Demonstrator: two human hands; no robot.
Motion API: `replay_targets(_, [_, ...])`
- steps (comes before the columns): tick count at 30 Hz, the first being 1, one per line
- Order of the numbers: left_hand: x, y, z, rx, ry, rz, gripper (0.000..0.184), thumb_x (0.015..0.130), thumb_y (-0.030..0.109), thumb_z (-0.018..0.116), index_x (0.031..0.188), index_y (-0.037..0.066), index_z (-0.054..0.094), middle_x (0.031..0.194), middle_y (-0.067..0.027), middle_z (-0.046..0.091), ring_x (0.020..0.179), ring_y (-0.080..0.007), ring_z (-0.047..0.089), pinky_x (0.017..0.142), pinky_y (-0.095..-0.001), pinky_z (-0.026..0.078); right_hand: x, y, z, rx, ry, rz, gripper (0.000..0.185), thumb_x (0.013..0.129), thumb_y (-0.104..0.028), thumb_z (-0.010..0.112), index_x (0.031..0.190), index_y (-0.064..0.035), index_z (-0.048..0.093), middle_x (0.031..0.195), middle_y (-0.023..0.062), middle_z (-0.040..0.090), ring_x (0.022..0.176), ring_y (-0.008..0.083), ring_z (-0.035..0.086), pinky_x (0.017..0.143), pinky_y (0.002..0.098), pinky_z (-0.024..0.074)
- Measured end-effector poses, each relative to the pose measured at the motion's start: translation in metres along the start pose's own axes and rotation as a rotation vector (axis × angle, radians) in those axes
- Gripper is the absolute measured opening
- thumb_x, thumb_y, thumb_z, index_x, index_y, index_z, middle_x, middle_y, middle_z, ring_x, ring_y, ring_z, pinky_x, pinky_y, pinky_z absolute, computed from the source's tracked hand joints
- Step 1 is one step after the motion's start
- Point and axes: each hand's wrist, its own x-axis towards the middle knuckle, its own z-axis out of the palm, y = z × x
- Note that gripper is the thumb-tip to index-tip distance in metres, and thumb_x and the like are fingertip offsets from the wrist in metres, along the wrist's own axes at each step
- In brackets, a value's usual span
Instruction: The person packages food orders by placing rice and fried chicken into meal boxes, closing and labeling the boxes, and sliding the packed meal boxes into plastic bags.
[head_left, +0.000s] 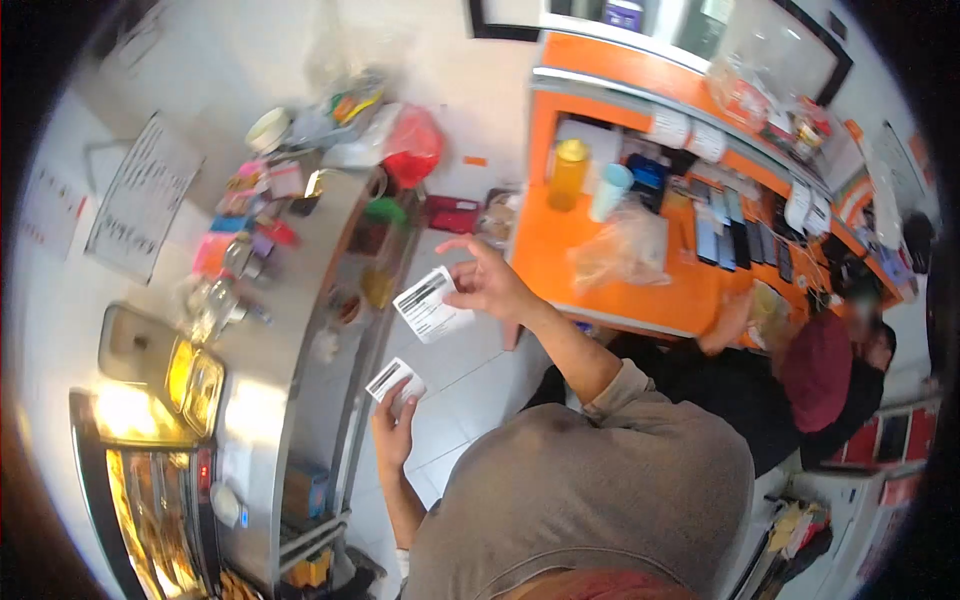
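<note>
My left hand [393, 430] is closed on a small white printed slip [392, 376], thumb on its face, with dark print along it. Higher up and to the right, my right hand [488, 285] pinches a larger white printed slip [428, 303] by its edge, its other fingers spread. The two slips are apart from each other, over the tiled floor [455, 390]. The print is too small to read.
A metal counter [290, 300] on the left carries jars and packets. On the right, an orange desk [640, 290] holds a yellow bottle [569, 175], a light blue cup [611, 190], a plastic bag [625, 248] and several phones [725, 230]. Another person [815, 375] sits beside it.
</note>
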Motion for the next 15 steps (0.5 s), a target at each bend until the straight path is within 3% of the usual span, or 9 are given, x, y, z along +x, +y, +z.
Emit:
replay_targets(1, [-0.020,-0.013,-0.022,0.009,0.049,-0.027,0.031,0.087,0.012,0.064,0.116,0.000,0.063,0.111,-0.0154,0.066,0.103,-0.0207,0.061,0.091,-0.0327,0.046,0.014,0.011,0.030,0.093,-0.064,-0.012,0.059,0.079,0.001,0.068,0.128,-0.0119,0.038,0.101,0.0095,0.063,0.085,0.0124,0.062,0.074,0.0268,0.0502])
replay_targets(3, [-0.068,-0.026,-0.074,-0.021,0.161,-0.075,0.031,0.084,0.009,0.067,0.114,0.001,0.063,0.107,-0.0134,0.068,0.100,-0.0192,0.062,0.090,-0.0316,0.046,0.037,0.036,0.091,0.138,0.020,-0.065,0.053,0.081,0.000,0.067,0.124,-0.0116,0.039,0.098,0.0086,0.063,0.084,0.0127,0.061,0.073,0.0270,0.0503])
replay_targets(5, [-0.118,-0.072,-0.119,0.121,0.230,-0.134,0.034,0.080,0.008,0.071,0.113,0.003,0.064,0.099,-0.0095,0.068,0.090,-0.0145,0.063,0.081,-0.0291,0.049,0.052,0.062,0.156,0.189,0.069,-0.061,0.042,0.083,-0.002,0.065,0.118,-0.0110,0.042,0.096,0.0064,0.063,0.084,0.0130,0.062,0.073,0.0267,0.0503])
replay_targets(6, [-0.142,-0.079,-0.139,0.040,0.268,-0.296,0.035,0.078,0.008,0.074,0.111,0.004,0.064,0.090,-0.0061,0.067,0.080,-0.0104,0.061,0.072,-0.0272,0.051,0.058,0.080,0.183,0.301,0.047,0.000,0.035,0.084,-0.004,0.065,0.114,-0.0079,0.048,0.097,0.0057,0.063,0.084,0.0127,0.061,0.075,0.0261,0.0501])
replay_targets(7, [-0.164,-0.090,-0.158,-0.031,0.325,-0.261,0.036,0.077,0.008,0.075,0.111,0.005,0.064,0.090,-0.0050,0.066,0.074,-0.0100,0.059,0.066,-0.0274,0.051,0.063,0.102,0.210,0.111,0.135,-0.046,0.026,0.085,-0.004,0.063,0.110,-0.0036,0.055,0.099,0.0066,0.063,0.087,0.0133,0.061,0.079,0.0266,0.0501])
replay_targets(9, [-0.190,-0.096,-0.188,-0.095,0.436,-0.308,0.041,0.076,0.009,0.076,0.115,0.007,0.063,0.105,-0.0087,0.066,0.088,-0.0145,0.061,0.076,-0.0299,0.051,0.077,0.128,0.255,0.198,0.111,0.093,0.028,0.090,-0.002,0.058,0.118,0.0012,0.058,0.108,0.0096,0.064,0.098,0.0163,0.061,0.086,0.0285,0.0487])
replay_targets(13, [-0.239,-0.138,-0.226,-0.130,0.686,-0.362,0.047,0.074,0.012,0.077,0.118,0.007,0.062,0.112,-0.0148,0.065,0.100,-0.0214,0.062,0.088,-0.0324,0.048,0.093,0.162,0.356,0.261,-0.089,0.183,0.036,0.087,0.004,0.059,0.124,0.0024,0.055,0.122,0.0149,0.058,0.113,0.0188,0.054,0.097,0.0301,0.0433])
replay_targets(15, [-0.259,-0.150,-0.241,-0.071,0.814,-0.342,0.046,0.074,0.013,0.077,0.118,0.008,0.063,0.108,-0.0116,0.065,0.092,-0.0178,0.062,0.081,-0.0308,0.051,0.106,0.181,0.401,0.237,-0.172,0.206,0.041,0.084,0.009,0.061,0.124,0.0022,0.055,0.128,0.0167,0.054,0.119,0.0199,0.050,0.099,0.0303,0.0420])
